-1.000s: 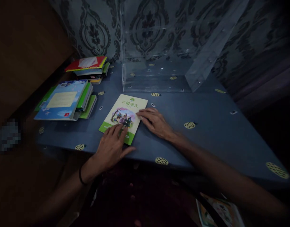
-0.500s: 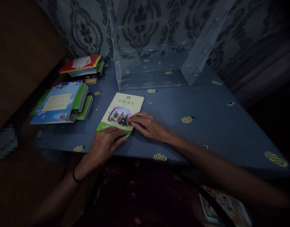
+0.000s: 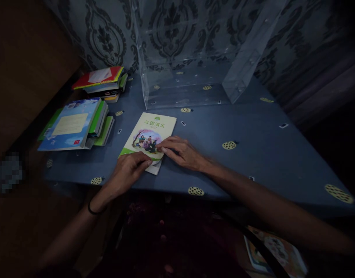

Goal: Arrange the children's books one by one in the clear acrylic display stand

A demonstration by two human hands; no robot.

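The book (image 3: pixel 150 137) lies on the desk (image 3: pixel 203 127), just beyond the left hand (image 3: pixel 131 168), which is closed on the lower end of its cover (image 3: pixel 152 133). The right hand (image 3: pixel 180 153), loosely curled, touches the book's right side; whether it grips, one cannot tell.

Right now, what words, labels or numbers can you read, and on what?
"三国演义": title on the cream-and-green book.
Too small: lines under that title.
Too small: print on the blue book.
Too blurred: lettering on the red book and black spine.
Too blurred: the orange cover, lower right.
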